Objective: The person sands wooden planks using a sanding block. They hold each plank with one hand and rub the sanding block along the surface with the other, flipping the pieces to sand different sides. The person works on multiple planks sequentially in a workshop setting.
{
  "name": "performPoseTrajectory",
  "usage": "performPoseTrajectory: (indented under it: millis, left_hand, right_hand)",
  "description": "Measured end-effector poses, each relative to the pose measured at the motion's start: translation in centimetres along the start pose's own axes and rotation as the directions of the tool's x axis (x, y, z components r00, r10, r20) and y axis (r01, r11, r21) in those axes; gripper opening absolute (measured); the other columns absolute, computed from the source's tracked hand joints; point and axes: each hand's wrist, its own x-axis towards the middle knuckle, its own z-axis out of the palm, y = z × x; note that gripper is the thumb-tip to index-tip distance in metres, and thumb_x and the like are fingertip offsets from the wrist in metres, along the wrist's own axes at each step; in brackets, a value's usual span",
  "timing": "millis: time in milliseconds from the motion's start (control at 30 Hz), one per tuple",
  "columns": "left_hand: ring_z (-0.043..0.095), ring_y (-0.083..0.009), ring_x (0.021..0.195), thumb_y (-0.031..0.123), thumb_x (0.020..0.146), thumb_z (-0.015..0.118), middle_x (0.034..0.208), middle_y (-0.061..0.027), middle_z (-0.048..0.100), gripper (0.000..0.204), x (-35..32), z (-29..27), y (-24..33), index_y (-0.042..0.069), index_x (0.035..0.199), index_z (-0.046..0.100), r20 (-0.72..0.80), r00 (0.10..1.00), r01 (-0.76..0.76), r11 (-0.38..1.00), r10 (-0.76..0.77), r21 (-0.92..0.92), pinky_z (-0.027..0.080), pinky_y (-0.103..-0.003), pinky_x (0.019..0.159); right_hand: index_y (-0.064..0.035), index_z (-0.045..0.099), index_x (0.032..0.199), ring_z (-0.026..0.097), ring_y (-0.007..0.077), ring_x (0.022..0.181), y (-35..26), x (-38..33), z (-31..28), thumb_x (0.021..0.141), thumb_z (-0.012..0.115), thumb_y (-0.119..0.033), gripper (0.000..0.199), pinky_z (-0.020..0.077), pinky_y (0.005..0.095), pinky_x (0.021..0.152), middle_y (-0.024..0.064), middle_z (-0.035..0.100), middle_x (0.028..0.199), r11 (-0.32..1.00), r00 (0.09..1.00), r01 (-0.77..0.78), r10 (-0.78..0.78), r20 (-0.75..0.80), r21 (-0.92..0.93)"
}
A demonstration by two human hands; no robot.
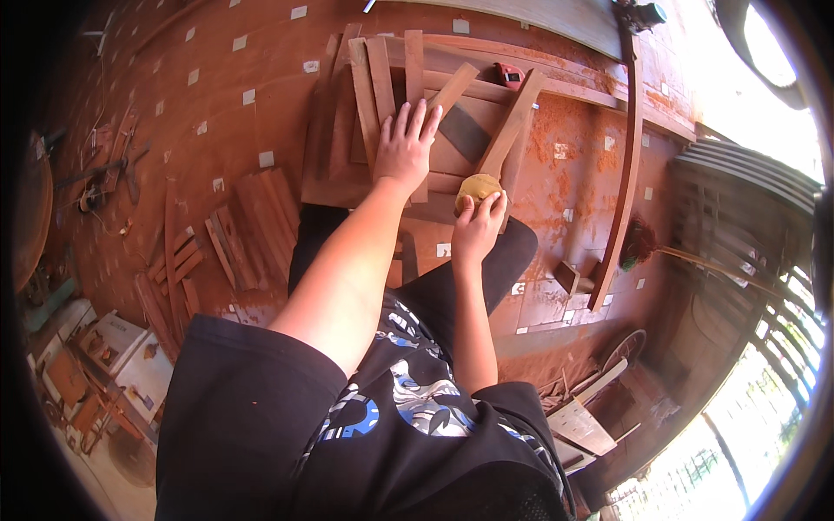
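My left hand (407,149) lies with its fingers spread on top of several wooden strips, and one slanting wooden strip (455,88) runs out from beneath its fingertips. In my right hand (476,227) is a round, yellowish sanding disc (478,185), pinched at its near edge by thumb and fingers. The disc covers the near end of another wooden strip (512,124) that slants away to the right. Between the two slanting strips sits a dark grey rectangular piece (465,128). All of this rests on a low wooden bench before my knees.
Past the strips is a red tape measure (510,75). A long wooden beam (621,182) stretches along the right. Loose boards (230,246) lie on the dusty floor at left. A broom (641,243) and slatted structure (747,178) are farther right.
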Motion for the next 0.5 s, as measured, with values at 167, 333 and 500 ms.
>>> performPoseTrajectory:
  millis: [167,333,500]
  left_hand:
    - [0.041,-0.0337,0.146,0.023,0.104,0.049,0.161,-0.0093,0.04,0.06,0.0,-0.1,0.0,0.023,0.161,0.033,-0.001,1.0,0.001,1.0,-0.001,0.002,0.034,-0.054,0.117]
    - [0.04,-0.0337,0.146,0.023,0.104,0.048,0.162,-0.0096,0.04,0.058,-0.1,-0.1,0.0,0.022,0.161,0.035,0.008,1.0,0.001,1.0,-0.001,0.007,0.034,-0.054,0.117]
    - [0.04,-0.0346,0.147,0.022,0.102,0.05,0.163,-0.0099,0.038,0.061,0.0,-0.3,0.0,0.021,0.161,0.034,0.035,0.999,-0.011,1.0,0.011,0.0,0.033,-0.055,0.118]
  right_hand:
    - [0.0108,0.052,0.138,0.051,0.0445,0.134,-0.1,5.4,1.0,0.102,0.063,-0.031,0.056,0.0469,0.0439,0.109,0.0308,0.047,0.15,0.998,0.994,0.042,-0.037,-0.105,0.049]
    - [0.0113,0.057,0.133,0.056,0.0435,0.129,-0.4,16.3,2.6,0.099,0.064,-0.038,0.06,0.0491,0.0448,0.105,0.0285,0.05,0.146,0.998,0.985,0.02,-0.009,-0.17,0.065]
    - [0.0106,0.059,0.133,0.059,0.0407,0.126,-0.8,23.7,3.2,0.098,0.065,-0.039,0.061,0.0513,0.0434,0.102,0.0261,0.052,0.147,0.996,0.986,-0.085,0.089,-0.139,0.034]
